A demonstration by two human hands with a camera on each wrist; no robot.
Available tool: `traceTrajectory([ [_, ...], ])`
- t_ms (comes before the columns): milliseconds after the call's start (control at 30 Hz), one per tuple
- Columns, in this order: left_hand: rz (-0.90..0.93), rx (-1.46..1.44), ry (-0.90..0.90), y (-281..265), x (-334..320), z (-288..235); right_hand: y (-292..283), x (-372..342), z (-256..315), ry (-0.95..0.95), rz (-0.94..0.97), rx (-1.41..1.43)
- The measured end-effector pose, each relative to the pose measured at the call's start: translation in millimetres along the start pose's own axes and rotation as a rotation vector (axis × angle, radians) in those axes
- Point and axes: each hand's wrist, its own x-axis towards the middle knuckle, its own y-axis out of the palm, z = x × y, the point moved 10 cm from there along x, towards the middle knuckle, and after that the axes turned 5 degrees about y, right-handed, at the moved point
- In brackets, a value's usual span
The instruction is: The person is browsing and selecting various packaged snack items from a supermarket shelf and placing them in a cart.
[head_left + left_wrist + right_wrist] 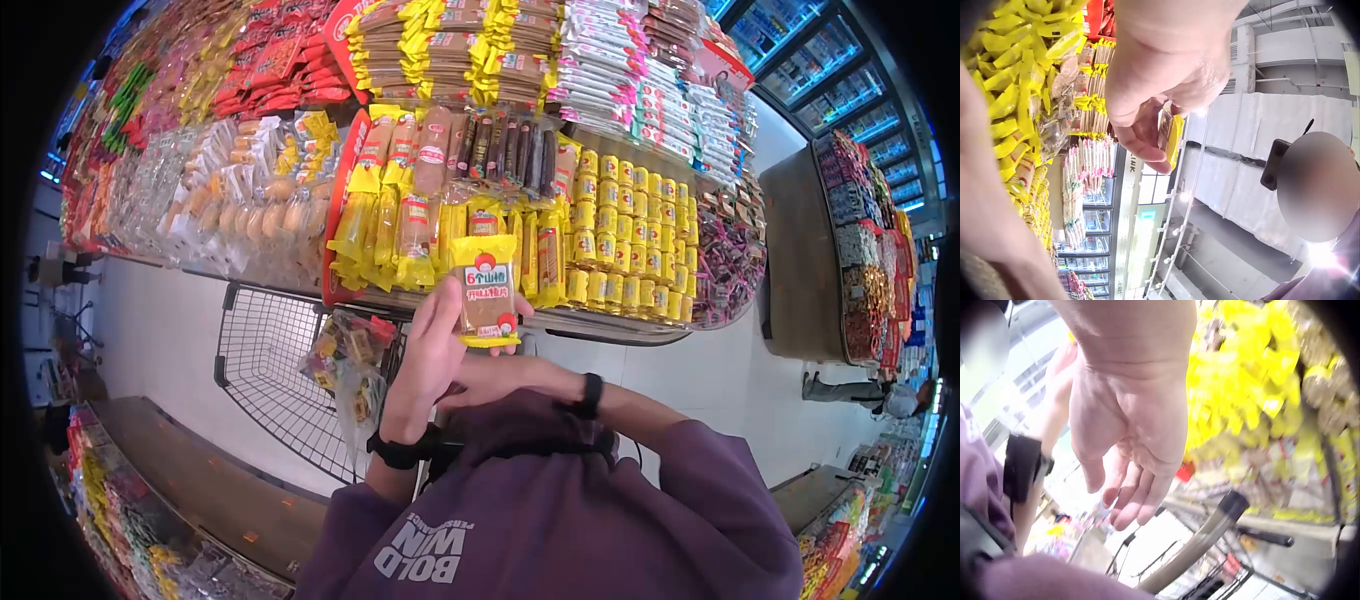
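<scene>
My left hand (428,345) holds up a yellow-ended packet of hawthorn slices (487,290), with the thumb along its left side and fingertips showing past its right edge. The printed front, with red and green lettering, faces the head camera. In the left wrist view, that packet (1174,140) appears edge-on between the thumb and curled fingers. Below the packet, my right hand (490,378) passes behind the left wrist. The right wrist view shows the right hand (1135,444) with loosely bent fingers and nothing in them.
A snack display ahead carries yellow-wrapped bars (380,225), small yellow cans (620,235) and bagged pastries (265,215). A wire shopping cart (270,360) stands at the left, with a clear bag of snacks (350,365) at its near side. Another stocked stand (815,260) is at the right.
</scene>
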Motion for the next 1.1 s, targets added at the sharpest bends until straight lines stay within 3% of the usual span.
traceTrajectory([
  [33, -0.048, -0.009, 0.011, -3, 1, 0, -26, -19, 10, -0.037, -0.095, 0.059],
  [100, -0.147, -0.021, 0.036, -10, 3, -3, -78, -66, 12, 0.169, -0.32, 0.325],
  [167, -0.086, -0.038, 0.039, -12, 3, 0, -124, -112, 18, 0.18, -0.616, 0.329],
  [233, -0.056, -0.075, 0.036, -10, 4, 0, -153, -140, 46, 0.043, -0.795, 0.302],
  [333, -0.159, 0.119, 0.006, 0, 4, -4, -165, -148, 72, -0.047, -0.885, 0.403],
  [400, -0.203, 0.278, -0.026, -27, 2, 16, -158, -135, 87, -0.034, -0.78, 0.393],
  [500, -0.258, 0.405, 0.081, -34, 0, 13, -150, -116, 92, -0.043, -0.74, 0.349],
  [600, -0.337, 0.26, 0.152, -21, -2, -2, -154, -107, 86, -0.051, -0.754, 0.391],
  [700, -0.456, 0.441, 0.2, -31, -3, -13, -161, -106, 85, -0.097, -0.785, 0.374],
  [833, -0.48, 0.487, 0.252, -27, 0, -23, -167, -114, 87, -0.113, -0.862, 0.341],
  [933, -0.315, 0.81, 0.516, -4, 7, -47, -180, -132, 108, -0.286, -0.986, -0.051],
  [1100, -0.238, 0.938, 0.648, 16, 15, -53, -182, -157, 134, -0.375, -1.089, -0.368],
])
